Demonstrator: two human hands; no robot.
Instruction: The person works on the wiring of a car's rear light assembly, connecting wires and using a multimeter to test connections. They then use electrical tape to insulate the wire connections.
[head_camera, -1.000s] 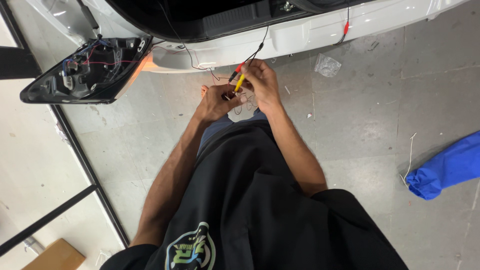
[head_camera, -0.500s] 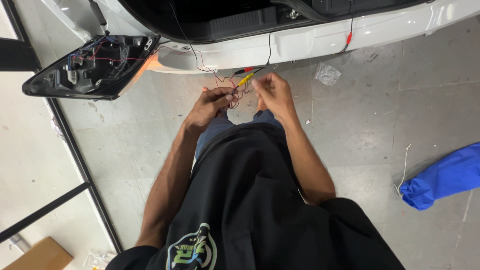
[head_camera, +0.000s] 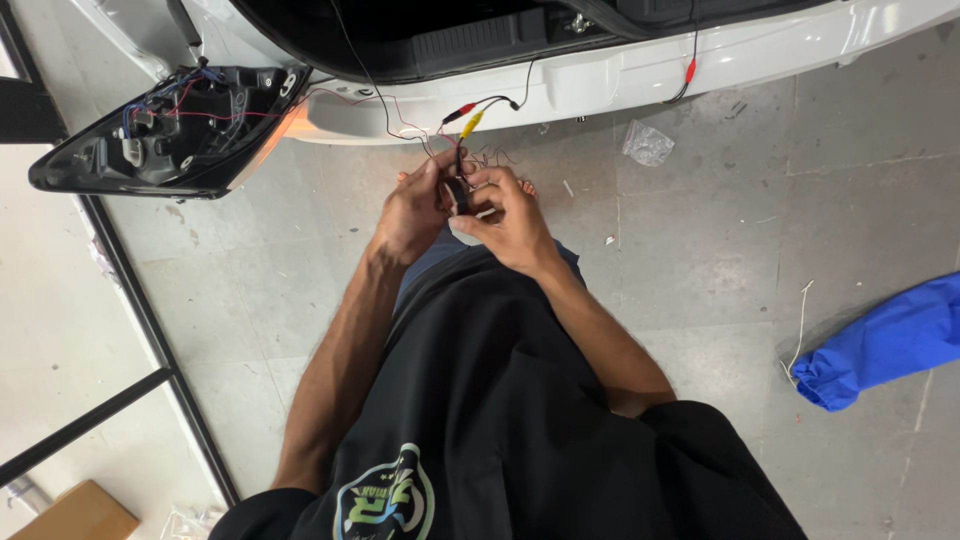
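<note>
Pinching a small black part (head_camera: 461, 192) w/ both hands, left hand (head_camera: 415, 212) & right hand (head_camera: 505, 222) each in a closed grip on it below the bumper (head_camera: 620, 75), wiring looks mid-job: red/yellow plugs (head_camera: 467, 117) dangle loose, taillight (head_camera: 170, 130) hangs out.

A grey concrete floor (head_camera: 700, 260) spreads below a white car bumper (head_camera: 640, 70); a blue cloth (head_camera: 890, 345) lies at right, a cardboard box (head_camera: 75, 512) lower left.
</note>
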